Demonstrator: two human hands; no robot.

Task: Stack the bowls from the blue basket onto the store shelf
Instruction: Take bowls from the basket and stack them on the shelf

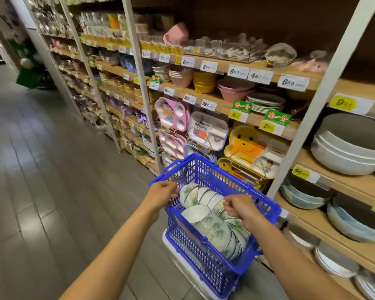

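Observation:
A blue plastic basket (206, 254) hangs in front of me, low in the aisle. Inside it lie several white bowls (212, 221) with green leaf patterns, nested on their sides in two rows. My left hand (162, 190) is closed on the basket's left rim or handle. My right hand (238, 207) is closed over the basket's middle, apparently on a handle, though the handle itself is hard to make out. The wooden store shelf (325, 185) runs along the right side, right next to the basket.
Large grey and white bowls (349, 152) and stacked plates (333, 263) fill the shelves at right. Children's divided trays (208, 128) hang ahead of the basket. White uprights (312, 105) divide the shelving. A white object (182, 265) sits under the basket. Grey tiled floor (52, 169) stretches left.

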